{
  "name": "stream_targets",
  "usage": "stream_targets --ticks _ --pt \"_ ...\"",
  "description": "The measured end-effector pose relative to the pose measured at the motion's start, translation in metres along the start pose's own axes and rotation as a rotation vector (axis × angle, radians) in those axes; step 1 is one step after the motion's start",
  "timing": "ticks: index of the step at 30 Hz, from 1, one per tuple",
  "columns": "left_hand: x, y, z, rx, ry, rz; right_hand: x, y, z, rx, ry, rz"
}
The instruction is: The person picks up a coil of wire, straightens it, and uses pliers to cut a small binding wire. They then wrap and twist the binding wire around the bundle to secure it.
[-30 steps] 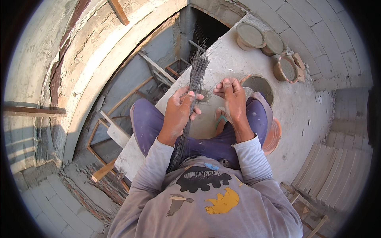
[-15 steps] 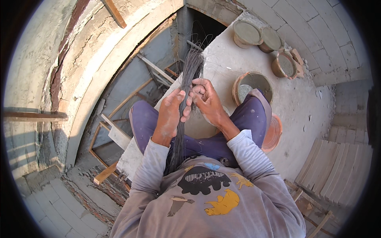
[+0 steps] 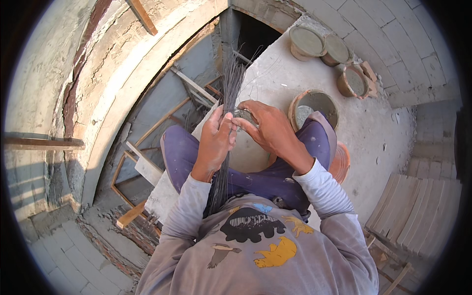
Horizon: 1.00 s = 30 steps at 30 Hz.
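Observation:
A long bundle of thin dark wire (image 3: 232, 86) stands upright between my knees, its loose ends fanned out at the far end. My left hand (image 3: 215, 140) is closed around the bundle's middle from the left side, the thumb lying across the front. From the right, my right hand (image 3: 273, 129) reaches in with thumb and forefinger curled against the bundle, where a few strands show between them. The exact grip of its fingertips is partly hidden. Below my hands the bundle's lower part (image 3: 222, 184) runs down to my lap.
Beyond my right knee stands a bucket (image 3: 320, 102) with grey mix inside. Farther off are another full bucket (image 3: 307, 42) and a smaller tub (image 3: 353, 82). An orange basin (image 3: 339, 164) sits beside my knee. To the left, the slab edge drops toward wooden frames (image 3: 140, 140).
My right hand has turned and shifted slightly right and down, now showing its back. The far wire ends have spread and swung left. My left hand keeps its place on the bundle.

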<state>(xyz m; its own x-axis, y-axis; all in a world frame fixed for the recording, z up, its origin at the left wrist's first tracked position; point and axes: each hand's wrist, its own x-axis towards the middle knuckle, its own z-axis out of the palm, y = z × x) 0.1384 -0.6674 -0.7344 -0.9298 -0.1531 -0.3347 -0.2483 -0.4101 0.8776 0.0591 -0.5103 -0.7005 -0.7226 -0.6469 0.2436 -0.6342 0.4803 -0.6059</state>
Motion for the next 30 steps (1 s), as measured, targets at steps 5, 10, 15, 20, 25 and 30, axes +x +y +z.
stream_targets --ticks 5,10,15,20,25,30 --pt "0.002 0.001 0.002 0.030 0.005 -0.017 0.018 0.003 0.003 -0.271 0.022 -0.127" --pt "0.003 0.006 -0.001 -0.016 -0.001 0.011 0.020 0.000 -0.006 -0.207 0.127 -0.203" --pt "0.004 0.007 0.003 0.003 -0.059 0.038 0.025 0.006 -0.009 -0.205 -0.152 -0.105" --pt "0.006 0.012 -0.006 0.013 -0.015 0.045 0.039 0.016 -0.008 0.549 -0.352 0.188" --pt "0.003 0.017 -0.012 -0.024 -0.037 0.043 0.050 0.005 -0.043 0.966 -0.229 0.410" --pt "0.011 0.021 -0.014 -0.032 0.027 0.069 0.050 -0.037 -0.088 1.195 -0.333 0.081"
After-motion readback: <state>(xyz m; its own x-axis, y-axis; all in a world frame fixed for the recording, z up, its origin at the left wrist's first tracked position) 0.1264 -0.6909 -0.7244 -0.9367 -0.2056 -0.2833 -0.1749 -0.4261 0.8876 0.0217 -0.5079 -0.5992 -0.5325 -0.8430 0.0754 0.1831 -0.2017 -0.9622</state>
